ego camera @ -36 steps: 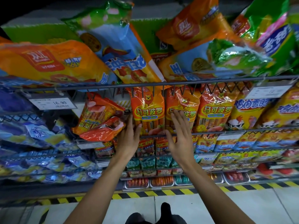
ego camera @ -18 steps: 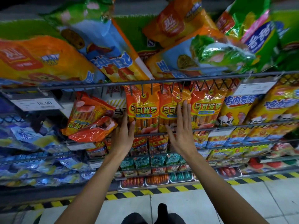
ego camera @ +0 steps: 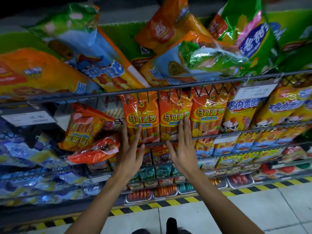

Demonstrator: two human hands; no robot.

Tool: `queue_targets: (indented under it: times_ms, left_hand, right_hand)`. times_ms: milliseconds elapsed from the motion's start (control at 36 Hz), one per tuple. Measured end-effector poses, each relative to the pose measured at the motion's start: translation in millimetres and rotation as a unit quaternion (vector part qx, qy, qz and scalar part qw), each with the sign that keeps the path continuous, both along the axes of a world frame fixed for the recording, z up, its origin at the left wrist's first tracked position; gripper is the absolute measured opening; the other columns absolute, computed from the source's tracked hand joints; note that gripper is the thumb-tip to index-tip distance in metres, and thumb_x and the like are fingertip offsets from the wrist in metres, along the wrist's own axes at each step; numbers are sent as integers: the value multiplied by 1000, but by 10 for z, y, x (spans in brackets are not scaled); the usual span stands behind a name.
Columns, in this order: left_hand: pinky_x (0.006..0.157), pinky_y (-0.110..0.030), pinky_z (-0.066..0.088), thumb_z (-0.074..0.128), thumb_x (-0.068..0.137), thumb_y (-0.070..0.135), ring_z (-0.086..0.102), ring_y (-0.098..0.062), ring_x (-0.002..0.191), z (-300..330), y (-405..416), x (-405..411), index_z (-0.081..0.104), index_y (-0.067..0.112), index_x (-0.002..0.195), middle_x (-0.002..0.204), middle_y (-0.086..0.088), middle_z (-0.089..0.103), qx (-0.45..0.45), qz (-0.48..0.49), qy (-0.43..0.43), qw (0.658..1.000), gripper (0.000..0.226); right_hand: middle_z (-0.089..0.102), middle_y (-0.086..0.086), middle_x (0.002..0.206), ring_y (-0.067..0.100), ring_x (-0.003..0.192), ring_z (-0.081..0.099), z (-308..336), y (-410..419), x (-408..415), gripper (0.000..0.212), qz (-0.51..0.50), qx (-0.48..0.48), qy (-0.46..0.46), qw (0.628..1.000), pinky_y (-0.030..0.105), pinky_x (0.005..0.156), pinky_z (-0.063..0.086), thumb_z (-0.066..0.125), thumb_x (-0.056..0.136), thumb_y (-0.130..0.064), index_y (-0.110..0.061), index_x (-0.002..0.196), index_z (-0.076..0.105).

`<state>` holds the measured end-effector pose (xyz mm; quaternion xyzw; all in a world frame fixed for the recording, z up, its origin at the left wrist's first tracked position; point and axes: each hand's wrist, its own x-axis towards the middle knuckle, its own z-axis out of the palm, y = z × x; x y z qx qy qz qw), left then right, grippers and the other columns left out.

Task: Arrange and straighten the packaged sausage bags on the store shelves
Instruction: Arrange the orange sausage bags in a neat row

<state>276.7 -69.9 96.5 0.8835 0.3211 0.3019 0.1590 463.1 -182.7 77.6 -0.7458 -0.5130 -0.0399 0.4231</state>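
1. At far left, blue bags (ego camera: 25,152) lie in loose heaps on the wire shelves, under a white price tag (ego camera: 28,117) whose digits are too blurred to read.
2. Next over, a tilted orange bag (ego camera: 84,127) leans on its side, and a crumpled red-orange bag (ego camera: 96,149) lies just below it, touching the back of the left hand.
3. The left hand (ego camera: 130,152) has its fingers straight and spread, their tips pressing flat on the first upright sausage bag (ego camera: 141,119) (orange, with a bear printed above yellow characters).
4. The right hand (ego camera: 181,147) is likewise flat and holding nothing, fingers straight and close together, resting on the second upright sausage bag (ego camera: 174,115) just beside the first.
5. A third matching bag (ego camera: 209,114) stands untouched to the right; all three stand side by side behind the shelf's front rail (ego camera: 236,132).
6. Farther right stand yellow bags with a cartoon chicken (ego camera: 239,119).
7. On the shelf above, big orange, blue and green bags (ego camera: 211,58) are piled askew against the top rail (ego camera: 101,95).
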Motion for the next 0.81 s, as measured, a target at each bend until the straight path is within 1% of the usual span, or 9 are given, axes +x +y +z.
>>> queue_targets:
  times_ms: [56, 139, 194, 278, 444, 528, 639, 694, 806]
  left_hand:
    - [88, -49, 62, 52, 102, 31, -15, -10, 159, -5, -2, 32, 12, 30, 166, 172, -7, -21, 9, 2, 0, 1000, 76]
    - [128, -53, 18, 56, 106, 20, -7, -38, 160, -75, -17, 83, 22, 15, 165, 173, -15, -11, 69, -20, 2, 997, 68]
    - [130, -50, 5, 56, 105, 21, 0, -41, 159, -90, -40, 130, 28, 15, 164, 174, -13, -2, 108, -44, 5, 993, 65]
    - [129, -57, 8, 53, 106, 26, 2, -40, 160, -71, -79, 239, 26, 20, 164, 174, -9, 7, 128, -67, 15, 989, 65]
    - [128, -54, -9, 54, 106, 32, -6, -40, 160, -15, -47, 409, 17, 27, 166, 175, -6, 2, 149, -29, 61, 986, 71]
    - [127, -58, -7, 50, 108, 36, -5, -42, 159, -8, -99, 473, 19, 29, 166, 175, -8, 2, 158, -16, 57, 986, 66]
    - [123, -67, 12, 50, 106, 42, 3, -39, 159, 36, -157, 586, 24, 22, 165, 173, -7, 10, 142, 29, 25, 989, 68]
    - [120, -68, 17, 53, 105, 40, 6, -40, 158, 61, -193, 651, 30, 18, 163, 170, -10, 18, 133, 43, 3, 990, 67]
    - [118, -68, 19, 62, 102, 30, 6, -39, 157, 77, -258, 739, 39, 15, 159, 167, -10, 18, 92, 49, -44, 994, 63]
  right_hand:
    - [-7, 6, 173, 27, 160, -2, 33, 9, 59, 85, 3, -9, -11, 1000, 55, 117, 38, 52, 106, -42, -9, 164, -1]
    - [-8, 5, 173, 26, 160, -2, 66, -7, 90, 87, 9, -12, -12, 1000, 56, 116, 39, 56, 106, -37, -10, 164, -3]
    - [-8, 4, 173, 26, 160, -1, 88, -33, 84, 86, 13, -6, -2, 1000, 57, 118, 36, 58, 106, -36, -11, 164, 0]
    - [-2, 2, 173, 25, 160, 2, 112, -76, 80, 78, 3, 17, 8, 1000, 53, 124, 29, 55, 106, -36, -14, 165, 9]
    - [0, 4, 173, 28, 160, 2, 168, -87, 98, 75, -10, 35, -3, 999, 47, 128, 17, 57, 104, -35, -20, 165, 14]
    - [1, 0, 173, 21, 160, 5, 221, -90, 98, 78, -28, 52, 49, 997, 39, 128, 18, 58, 104, -34, -18, 165, 12]
    - [6, -4, 173, 14, 159, 7, 318, -74, 69, 82, -65, 52, 81, 993, 28, 127, 14, 62, 102, -36, -15, 164, 12]
    - [7, -8, 172, 10, 158, 7, 369, -65, 33, 85, -74, 48, 112, 990, 31, 126, 20, 63, 100, -43, -17, 164, 13]
    - [15, -12, 170, 6, 156, 14, 431, -69, -9, 88, -81, 43, 168, 982, 18, 120, 21, 59, 95, -59, -26, 164, 15]
